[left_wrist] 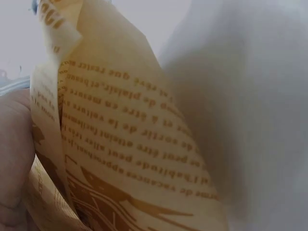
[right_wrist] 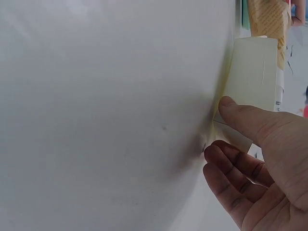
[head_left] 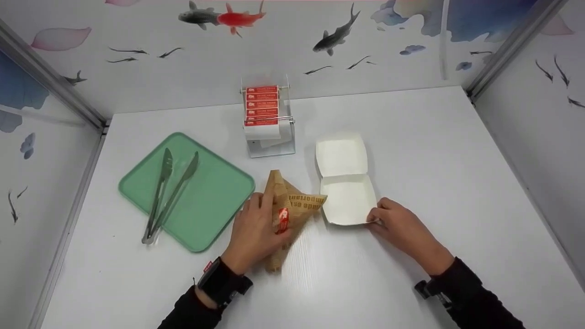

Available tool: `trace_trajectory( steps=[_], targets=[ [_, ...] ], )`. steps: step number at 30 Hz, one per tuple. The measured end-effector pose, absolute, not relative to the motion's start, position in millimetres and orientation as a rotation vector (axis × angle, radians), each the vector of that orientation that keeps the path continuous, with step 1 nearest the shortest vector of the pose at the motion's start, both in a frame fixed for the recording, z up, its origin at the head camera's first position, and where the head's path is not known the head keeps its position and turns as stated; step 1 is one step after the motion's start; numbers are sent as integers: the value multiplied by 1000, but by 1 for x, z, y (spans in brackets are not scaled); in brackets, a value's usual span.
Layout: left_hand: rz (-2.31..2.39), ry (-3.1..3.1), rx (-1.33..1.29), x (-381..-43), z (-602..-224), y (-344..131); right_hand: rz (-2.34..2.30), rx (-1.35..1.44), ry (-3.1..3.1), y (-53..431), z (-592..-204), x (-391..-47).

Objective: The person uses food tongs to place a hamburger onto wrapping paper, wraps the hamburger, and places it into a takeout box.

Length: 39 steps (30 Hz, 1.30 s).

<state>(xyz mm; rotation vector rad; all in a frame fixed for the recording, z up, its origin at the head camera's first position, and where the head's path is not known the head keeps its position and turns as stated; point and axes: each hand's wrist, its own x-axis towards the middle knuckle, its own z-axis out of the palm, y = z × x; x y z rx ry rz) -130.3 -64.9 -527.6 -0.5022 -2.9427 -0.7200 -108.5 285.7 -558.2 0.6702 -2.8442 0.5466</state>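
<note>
My left hand (head_left: 256,226) grips a brown printed paper wrap (head_left: 299,208) from its left side, thumb along the near part. The wrap is folded to pointed corners and carries a red-and-white sticker (head_left: 284,219); whatever is inside is hidden. In the left wrist view the printed paper (left_wrist: 125,125) fills much of the picture, beside the hand (left_wrist: 14,159). To the right lies a white clamshell box (head_left: 348,201), its lid folded back away from me. At its near right corner my right hand (head_left: 402,228) pinches the box, the thumb against the near wall (right_wrist: 252,72).
A green tray (head_left: 205,201) lies at the left with metal tongs (head_left: 160,201) across it, their joined end over the near edge. Behind the wrap stands a dispenser (head_left: 273,148) with a roll of red labels (head_left: 262,105). Printed wall panels (head_left: 274,59) enclose the white table (head_left: 434,151).
</note>
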Motion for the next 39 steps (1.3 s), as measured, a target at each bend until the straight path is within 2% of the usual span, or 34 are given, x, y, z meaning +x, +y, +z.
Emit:
trace_trajectory(
  steps=[8,19,28,39],
  targets=[
    [-689,-2843,-636,-133,-500,-58,528,694,-2851,279,-558,-105],
    [-637,-2864,-1016,-152,-474,-15,522,701,-2885,268,-559,-99],
    [-570,-2957,-1275,-180,-486,24,579,623,-3019,265,-554,-95],
    [-479,-2987,-1370,-196,-505,32,659,646,-2968,276,-559,-89]
  ],
)
